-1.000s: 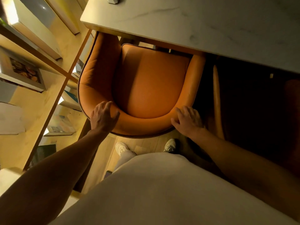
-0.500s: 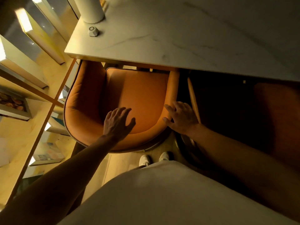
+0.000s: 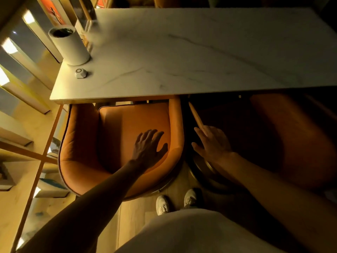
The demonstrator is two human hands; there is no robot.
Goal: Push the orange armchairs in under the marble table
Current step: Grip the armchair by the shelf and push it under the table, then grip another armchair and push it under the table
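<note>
The orange armchair (image 3: 116, 143) on the left sits with the front of its seat tucked under the near edge of the marble desk (image 3: 191, 57), while its curved backrest is out on the near side. The left hand (image 3: 148, 149) is above the right part of that backrest, fingers spread and its grip released; whether the palm touches the leather cannot be told. The right hand (image 3: 212, 143) is just right of the chair, in the dark gap between it and a second orange armchair (image 3: 291, 136), which lies in deep shadow with its front also under the desk edge. The fingers of the right hand are loosely extended beside the lit edge of that second chair's arm (image 3: 197, 119), grasping nothing.

On the desk's far left corner stands a white cylinder (image 3: 70, 46) with a dark open top, and just near it a small white faceted object (image 3: 81, 73). No writing can be read on either. Wooden shelving (image 3: 27, 125) with lit compartments runs along the left. Two white sneakers (image 3: 175, 201) stand on the pale wooden floor (image 3: 131, 212) near the first chair's base.
</note>
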